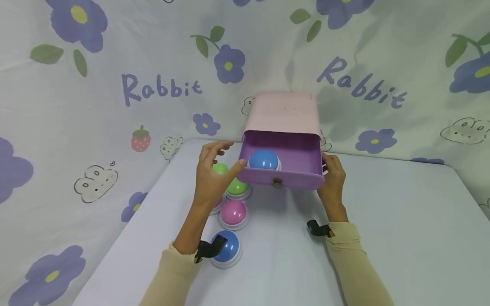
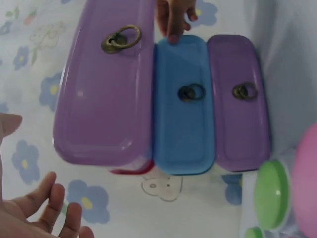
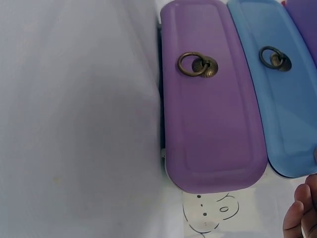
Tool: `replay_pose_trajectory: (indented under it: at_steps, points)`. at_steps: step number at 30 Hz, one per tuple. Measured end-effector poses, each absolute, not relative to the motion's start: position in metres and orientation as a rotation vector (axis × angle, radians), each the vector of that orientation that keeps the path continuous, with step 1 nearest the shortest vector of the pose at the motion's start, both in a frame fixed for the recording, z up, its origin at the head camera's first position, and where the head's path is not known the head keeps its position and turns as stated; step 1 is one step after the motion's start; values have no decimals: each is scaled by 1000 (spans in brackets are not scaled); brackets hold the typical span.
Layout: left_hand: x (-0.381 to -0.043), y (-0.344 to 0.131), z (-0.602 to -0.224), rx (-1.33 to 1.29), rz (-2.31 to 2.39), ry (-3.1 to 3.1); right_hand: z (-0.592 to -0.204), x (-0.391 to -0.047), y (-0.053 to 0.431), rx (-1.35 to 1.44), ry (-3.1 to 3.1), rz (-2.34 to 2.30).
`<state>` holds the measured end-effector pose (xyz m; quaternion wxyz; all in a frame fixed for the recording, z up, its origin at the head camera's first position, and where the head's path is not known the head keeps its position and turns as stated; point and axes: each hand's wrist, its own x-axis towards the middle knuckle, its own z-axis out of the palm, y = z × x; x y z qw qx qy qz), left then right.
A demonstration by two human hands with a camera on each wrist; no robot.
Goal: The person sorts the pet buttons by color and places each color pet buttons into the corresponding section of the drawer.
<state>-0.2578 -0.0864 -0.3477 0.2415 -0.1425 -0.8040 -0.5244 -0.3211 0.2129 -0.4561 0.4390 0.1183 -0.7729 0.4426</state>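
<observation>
soft light from overhead glints on the domes (image 1: 233, 211); faint shadows smudge the cloth (image 1: 275, 55). left wrist view looks dimmer, slightly blurred.

- the back is spanned by a pale cloth (image 1: 268, 55) printed with purple flowers (image 1: 229, 64), green leaves (image 1: 47, 54), a strawberry (image 1: 141, 140) and outlined rabbit faces (image 1: 95, 185)
- "rabbit" is spelled twice in purple lettering (image 1: 149, 90)
- the tabletop (image 1: 398, 229) is seen in white
- shadows (image 1: 338, 112) are cast on the cloth
</observation>
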Motion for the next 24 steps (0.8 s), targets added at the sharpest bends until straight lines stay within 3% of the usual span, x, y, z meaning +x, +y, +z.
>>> replay_pose_trajectory:
  at_steps: [24]
  points:
    - [-169,-150,-452,-194,-1421,-2569,-455,-322,208,253,-1939,1095]
